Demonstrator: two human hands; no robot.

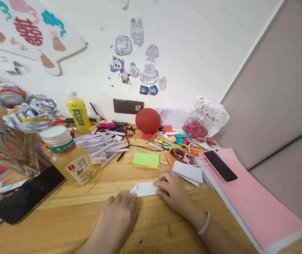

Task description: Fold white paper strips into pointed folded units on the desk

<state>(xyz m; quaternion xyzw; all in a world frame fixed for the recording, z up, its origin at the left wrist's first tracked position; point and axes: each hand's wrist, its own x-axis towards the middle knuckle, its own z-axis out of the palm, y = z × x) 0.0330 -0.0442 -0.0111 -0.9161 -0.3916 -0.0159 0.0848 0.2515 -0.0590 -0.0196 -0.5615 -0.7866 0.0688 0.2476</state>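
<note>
A folded white paper (pixel 143 189) lies on the wooden table in front of me, its left end creased to a slanted point. My right hand (pixel 172 190) pinches the paper's right end between thumb and fingers. At the lower left corner, my left hand (pixel 119 216) presses the paper with its fingers curled and closed; the fingertips are partly hidden. Just beyond my right hand is a stack of white paper slips (pixel 188 172). Green paper slips (pixel 146 160) sit behind the folded paper, and a pile of folded white paper strips (pixel 100 144) is farther left.
Two drink bottles (pixel 68 158) and a black tablet-like device (pixel 30 194) stand and lie at left. A red balloon (pixel 148 120) rests near the wall beside scissors and coloured scraps. At right, a phone (pixel 220 165) lies on pink paper sheets (pixel 259 208).
</note>
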